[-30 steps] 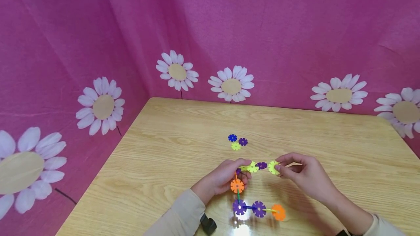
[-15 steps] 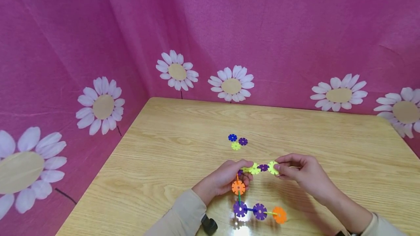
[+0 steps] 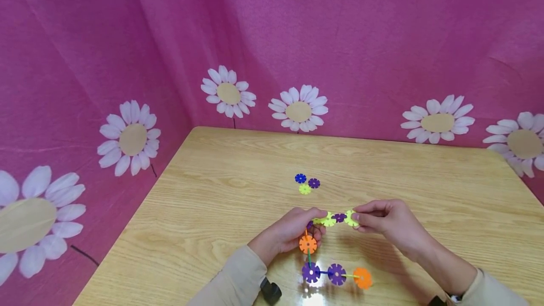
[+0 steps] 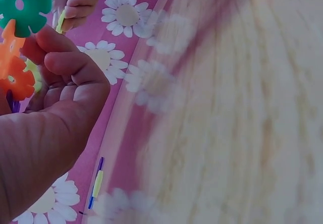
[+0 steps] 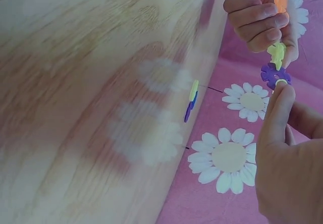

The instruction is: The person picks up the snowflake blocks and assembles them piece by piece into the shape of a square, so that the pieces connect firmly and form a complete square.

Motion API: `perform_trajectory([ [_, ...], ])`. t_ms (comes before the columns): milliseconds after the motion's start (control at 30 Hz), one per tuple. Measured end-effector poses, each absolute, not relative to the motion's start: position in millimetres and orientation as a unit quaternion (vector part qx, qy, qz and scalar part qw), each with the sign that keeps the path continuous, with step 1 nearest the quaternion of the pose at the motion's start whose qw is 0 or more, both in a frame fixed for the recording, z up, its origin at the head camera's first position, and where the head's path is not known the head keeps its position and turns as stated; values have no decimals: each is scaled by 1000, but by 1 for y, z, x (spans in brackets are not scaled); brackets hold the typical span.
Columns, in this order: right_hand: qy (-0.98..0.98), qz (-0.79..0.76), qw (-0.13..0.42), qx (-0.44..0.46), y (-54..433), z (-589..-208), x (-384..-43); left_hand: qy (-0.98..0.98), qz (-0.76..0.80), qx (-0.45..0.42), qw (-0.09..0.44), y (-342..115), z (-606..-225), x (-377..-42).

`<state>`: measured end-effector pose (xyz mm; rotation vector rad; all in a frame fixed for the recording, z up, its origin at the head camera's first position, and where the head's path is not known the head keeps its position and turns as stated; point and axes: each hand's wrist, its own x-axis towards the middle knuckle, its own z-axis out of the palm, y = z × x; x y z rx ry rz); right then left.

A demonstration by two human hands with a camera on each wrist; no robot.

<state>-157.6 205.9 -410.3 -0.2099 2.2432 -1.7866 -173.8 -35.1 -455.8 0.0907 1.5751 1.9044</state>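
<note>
My left hand (image 3: 289,231) grips a chain of slotted plastic snowflake discs, its thumb over a yellow disc (image 3: 328,219). A purple disc (image 3: 338,217) sticks out from that one to the right. Between thumb and fingers, my right hand (image 3: 395,226) pinches another yellow disc (image 3: 350,218), which meets the purple one's right edge. Whether their slots are fully joined I cannot tell. Below the left hand the chain runs down through an orange disc (image 3: 308,244) and a purple corner disc (image 3: 311,273), then right to an orange end disc (image 3: 363,278). A green disc (image 4: 28,7) shows in the left wrist view.
Farther back on the wooden table (image 3: 238,169) lie three loose discs: blue (image 3: 300,178), purple (image 3: 314,183) and yellow (image 3: 304,189). A pink curtain (image 3: 361,37) with printed daisies stands behind and at the left. A black strap end (image 3: 270,292) hangs by the left sleeve.
The right hand has brought its yellow disc leftward; a gap showed between it and the purple disc a second ago, and now they meet. The left hand has barely moved.
</note>
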Motion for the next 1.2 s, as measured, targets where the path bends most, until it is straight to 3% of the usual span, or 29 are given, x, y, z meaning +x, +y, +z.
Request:
perform_trajectory([
  [367,748,-638,173,-60,206,-414,-161,602,732,16,317,-34,-456,-172],
  [833,760,-627,149,-82,199,-412,-158,597,736,8,320,-35,-457,-172],
  [1200,770,-614,157,-72,205,-407,-172,578,744,50,331,-32,-453,-169],
])
